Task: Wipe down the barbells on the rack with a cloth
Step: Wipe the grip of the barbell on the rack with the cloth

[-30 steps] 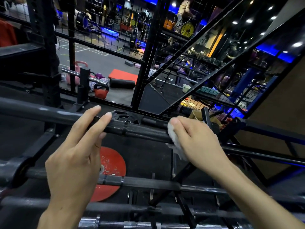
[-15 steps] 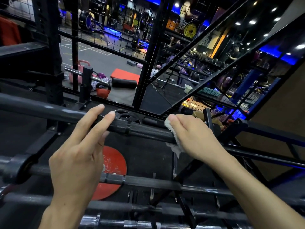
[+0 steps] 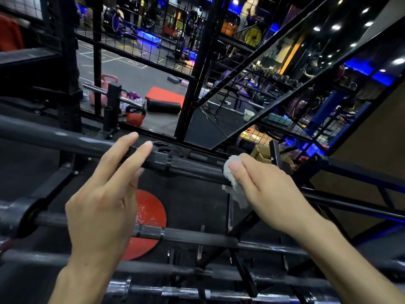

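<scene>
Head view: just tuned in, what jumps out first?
Two bare hands over a rack of dark barbells: the right hand presses a pale cloth onto the top barbell, and the left hand rests straight fingers on the same bar. Below lies a red plate; behind the mesh, a red kettlebell sits on the floor.

right hand [image 3: 269,189] covering most of the cloth [image 3: 235,185], top barbell [image 3: 192,170] cut off left
</scene>
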`<act>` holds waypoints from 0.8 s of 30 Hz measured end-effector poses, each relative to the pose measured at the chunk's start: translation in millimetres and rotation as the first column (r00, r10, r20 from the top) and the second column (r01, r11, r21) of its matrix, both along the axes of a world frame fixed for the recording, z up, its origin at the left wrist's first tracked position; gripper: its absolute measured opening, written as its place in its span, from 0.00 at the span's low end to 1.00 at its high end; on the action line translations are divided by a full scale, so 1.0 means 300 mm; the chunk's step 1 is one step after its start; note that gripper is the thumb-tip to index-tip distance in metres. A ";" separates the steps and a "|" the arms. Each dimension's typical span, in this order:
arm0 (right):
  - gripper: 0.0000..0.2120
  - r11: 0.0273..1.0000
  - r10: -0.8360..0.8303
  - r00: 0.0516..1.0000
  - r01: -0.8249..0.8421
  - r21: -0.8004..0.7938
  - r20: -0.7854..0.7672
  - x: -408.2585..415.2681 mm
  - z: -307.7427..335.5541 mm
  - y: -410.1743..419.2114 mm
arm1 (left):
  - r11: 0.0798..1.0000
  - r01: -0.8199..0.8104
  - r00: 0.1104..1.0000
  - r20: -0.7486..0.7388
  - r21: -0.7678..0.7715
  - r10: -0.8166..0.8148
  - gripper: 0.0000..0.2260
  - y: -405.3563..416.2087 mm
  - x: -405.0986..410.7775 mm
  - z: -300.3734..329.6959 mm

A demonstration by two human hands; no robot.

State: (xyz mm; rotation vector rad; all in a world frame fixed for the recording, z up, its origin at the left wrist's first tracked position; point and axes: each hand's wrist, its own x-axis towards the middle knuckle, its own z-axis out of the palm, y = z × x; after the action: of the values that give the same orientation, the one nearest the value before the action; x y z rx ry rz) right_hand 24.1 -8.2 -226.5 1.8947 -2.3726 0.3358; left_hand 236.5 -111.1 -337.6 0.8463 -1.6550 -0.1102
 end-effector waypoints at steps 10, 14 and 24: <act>0.16 0.959 -0.061 0.965 -0.014 -0.282 -0.256 0.082 -0.059 -0.084 | 0.999 0.027 1.000 -0.006 0.029 -0.027 0.15 -0.003 -0.004 -0.001; 0.08 0.979 0.018 0.927 -0.093 -0.183 -0.375 0.188 -0.065 -0.166 | 1.000 0.026 0.999 0.024 0.015 -0.026 0.15 -0.013 0.007 0.004; 0.13 0.937 0.325 0.928 -0.342 -0.069 -0.183 0.223 -0.034 -0.190 | 0.978 0.209 0.955 0.219 -0.023 -0.199 0.31 -0.019 0.068 -0.008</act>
State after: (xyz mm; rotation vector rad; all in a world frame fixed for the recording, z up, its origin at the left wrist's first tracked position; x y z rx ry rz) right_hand 90.9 -65.2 -236.8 2.1819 -1.8878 0.2960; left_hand 256.7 -116.7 -340.0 0.6682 -1.9410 -0.1264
